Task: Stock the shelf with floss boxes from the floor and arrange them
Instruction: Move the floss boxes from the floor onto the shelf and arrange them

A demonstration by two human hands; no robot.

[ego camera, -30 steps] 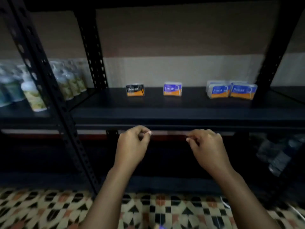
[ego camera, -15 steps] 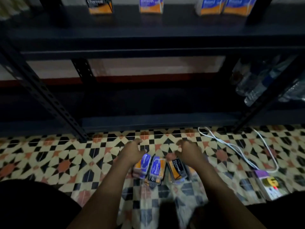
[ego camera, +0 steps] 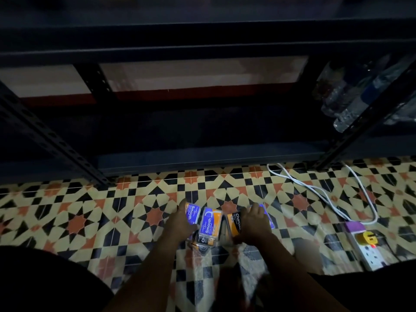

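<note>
On the tiled floor point(ego camera: 90, 212), the floss boxes point(ego camera: 209, 224) lie in a cluster before the shelf point(ego camera: 202, 158). The left hand point(ego camera: 182, 221) curls its fingers on a Smooth box point(ego camera: 193, 213) at the cluster's left. The right hand point(ego camera: 254, 224) grips a Charcoal box point(ego camera: 235, 224) at its right.

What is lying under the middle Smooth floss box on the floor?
A black Charcoal box pokes out from under the Smooth box; only its near end shows. The rest is covered, so anything further beneath cannot be seen.
</note>
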